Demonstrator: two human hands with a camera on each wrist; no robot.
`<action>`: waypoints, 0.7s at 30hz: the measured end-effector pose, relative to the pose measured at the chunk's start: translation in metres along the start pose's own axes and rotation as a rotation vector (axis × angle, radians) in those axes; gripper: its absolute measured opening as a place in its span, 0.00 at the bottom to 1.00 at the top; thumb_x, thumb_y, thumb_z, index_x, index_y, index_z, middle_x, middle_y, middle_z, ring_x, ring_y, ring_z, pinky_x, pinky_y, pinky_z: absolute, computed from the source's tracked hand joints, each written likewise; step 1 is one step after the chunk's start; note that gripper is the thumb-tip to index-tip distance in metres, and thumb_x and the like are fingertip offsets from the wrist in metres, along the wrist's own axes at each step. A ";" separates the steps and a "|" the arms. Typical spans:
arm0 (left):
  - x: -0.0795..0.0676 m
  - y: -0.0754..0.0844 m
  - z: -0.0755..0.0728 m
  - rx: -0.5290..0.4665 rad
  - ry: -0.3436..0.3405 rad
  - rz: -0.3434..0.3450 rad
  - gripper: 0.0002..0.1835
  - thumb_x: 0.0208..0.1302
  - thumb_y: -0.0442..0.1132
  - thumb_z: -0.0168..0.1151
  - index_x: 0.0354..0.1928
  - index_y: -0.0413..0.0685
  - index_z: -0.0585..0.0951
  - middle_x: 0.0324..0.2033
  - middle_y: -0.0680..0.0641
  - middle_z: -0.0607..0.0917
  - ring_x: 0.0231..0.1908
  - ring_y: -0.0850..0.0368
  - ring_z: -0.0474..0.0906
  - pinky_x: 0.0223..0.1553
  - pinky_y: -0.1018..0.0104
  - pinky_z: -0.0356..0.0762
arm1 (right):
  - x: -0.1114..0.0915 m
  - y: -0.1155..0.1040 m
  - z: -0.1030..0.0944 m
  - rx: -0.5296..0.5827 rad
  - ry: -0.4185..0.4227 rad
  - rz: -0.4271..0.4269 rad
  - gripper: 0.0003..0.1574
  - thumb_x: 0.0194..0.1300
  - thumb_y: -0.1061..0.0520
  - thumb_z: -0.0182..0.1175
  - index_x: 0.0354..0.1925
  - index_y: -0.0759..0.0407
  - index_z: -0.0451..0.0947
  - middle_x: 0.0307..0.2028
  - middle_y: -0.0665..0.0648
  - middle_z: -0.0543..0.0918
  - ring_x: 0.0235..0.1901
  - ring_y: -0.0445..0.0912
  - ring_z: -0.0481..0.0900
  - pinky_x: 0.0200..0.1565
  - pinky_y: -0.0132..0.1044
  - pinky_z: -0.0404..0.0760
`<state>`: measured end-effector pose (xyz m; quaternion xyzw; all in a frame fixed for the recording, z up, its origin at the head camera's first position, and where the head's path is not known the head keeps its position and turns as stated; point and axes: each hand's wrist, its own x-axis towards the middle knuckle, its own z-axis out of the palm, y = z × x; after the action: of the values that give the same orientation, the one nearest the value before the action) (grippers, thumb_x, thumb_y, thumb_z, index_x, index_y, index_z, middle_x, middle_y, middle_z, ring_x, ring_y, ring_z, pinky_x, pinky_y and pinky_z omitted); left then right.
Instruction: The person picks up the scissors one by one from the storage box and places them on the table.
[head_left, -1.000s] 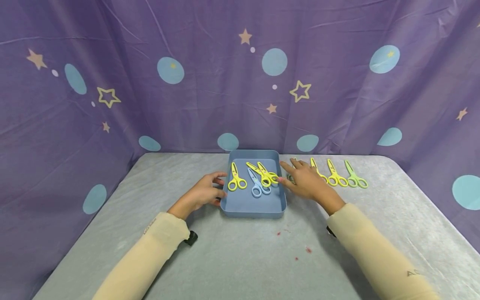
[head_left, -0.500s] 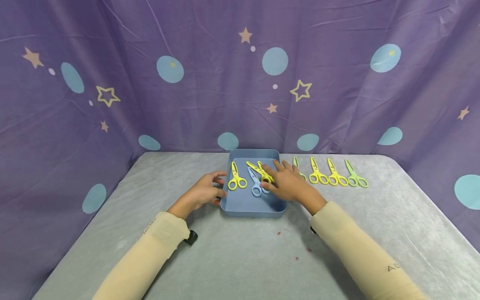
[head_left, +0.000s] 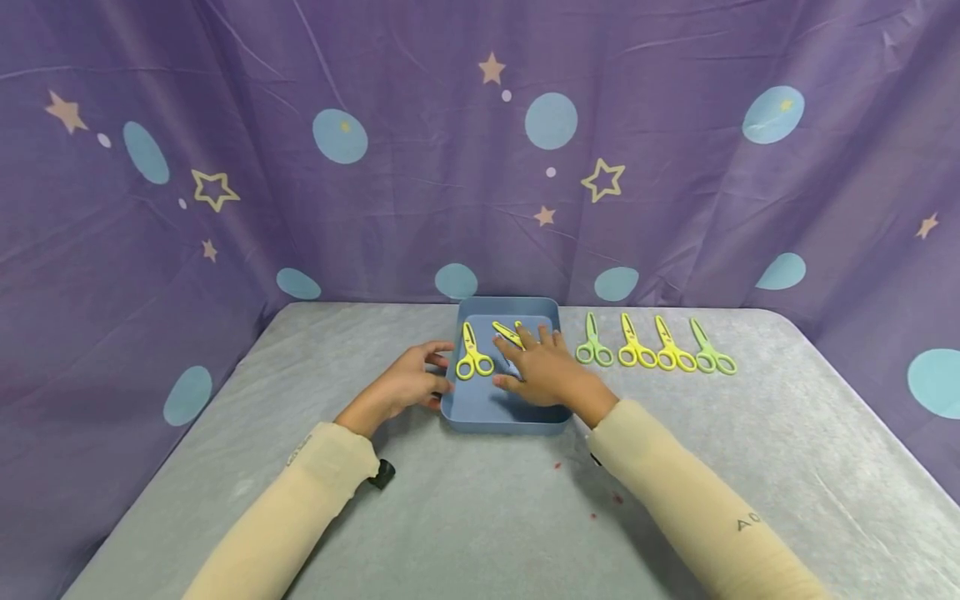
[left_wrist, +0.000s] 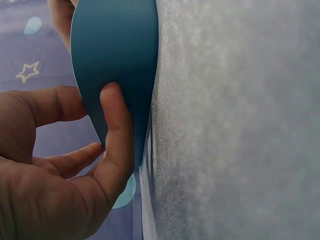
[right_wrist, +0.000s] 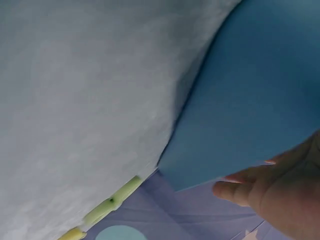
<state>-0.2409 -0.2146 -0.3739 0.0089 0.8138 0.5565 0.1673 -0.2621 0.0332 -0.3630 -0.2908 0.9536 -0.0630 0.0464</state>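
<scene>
A blue tray (head_left: 506, 427) stands on the table with several scissors inside. My left hand (head_left: 401, 379) holds its left side wall; in the left wrist view one fingertip presses on the outside of the wall and other fingers reach over the rim. Above the tray's right half, my right hand (head_left: 546, 369) is palm down with its fingers spread. It covers most of a pair of yellow scissors (head_left: 507, 333) and a pair of blue scissors; whether it touches them is hidden. Another pair of yellow scissors (head_left: 474, 357) lies in view at the tray's left.
Right of the tray, a row on the grey table (head_left: 480, 517) holds green scissors (head_left: 592, 343), two yellow pairs (head_left: 636, 346) and another green pair (head_left: 711, 350). A purple patterned curtain (head_left: 405, 217) hangs behind and at the sides.
My right hand has moved left, from beside the tray's right rim to over the scissors inside it. The nearest green scissors are now uncovered. My left hand stays at the wall.
</scene>
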 end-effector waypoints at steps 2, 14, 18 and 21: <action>0.000 0.000 0.000 -0.004 0.002 -0.001 0.42 0.64 0.23 0.64 0.78 0.48 0.62 0.62 0.37 0.68 0.43 0.45 0.82 0.34 0.55 0.86 | 0.003 -0.004 0.001 -0.015 -0.032 0.009 0.47 0.76 0.29 0.49 0.82 0.46 0.51 0.79 0.70 0.50 0.76 0.73 0.45 0.72 0.70 0.48; 0.002 -0.001 0.000 -0.005 -0.009 0.005 0.42 0.64 0.24 0.64 0.79 0.48 0.61 0.62 0.37 0.68 0.43 0.45 0.82 0.34 0.55 0.86 | 0.011 -0.008 0.005 -0.003 -0.188 0.093 0.48 0.76 0.27 0.42 0.82 0.46 0.50 0.78 0.75 0.48 0.76 0.70 0.46 0.74 0.63 0.51; 0.002 0.000 0.000 -0.008 -0.011 0.004 0.42 0.64 0.24 0.64 0.78 0.49 0.61 0.62 0.37 0.68 0.43 0.45 0.82 0.34 0.56 0.86 | 0.013 -0.009 0.007 0.010 -0.203 0.089 0.47 0.77 0.27 0.41 0.83 0.45 0.49 0.78 0.75 0.47 0.77 0.69 0.45 0.75 0.62 0.49; 0.002 -0.001 -0.001 -0.006 -0.012 0.007 0.42 0.64 0.23 0.64 0.78 0.48 0.61 0.62 0.37 0.68 0.42 0.45 0.82 0.33 0.56 0.86 | 0.014 -0.011 0.008 0.024 -0.205 0.081 0.47 0.76 0.26 0.40 0.82 0.45 0.50 0.78 0.74 0.48 0.77 0.69 0.44 0.75 0.63 0.49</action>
<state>-0.2430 -0.2150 -0.3749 0.0147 0.8110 0.5595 0.1703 -0.2667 0.0149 -0.3699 -0.2561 0.9541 -0.0427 0.1496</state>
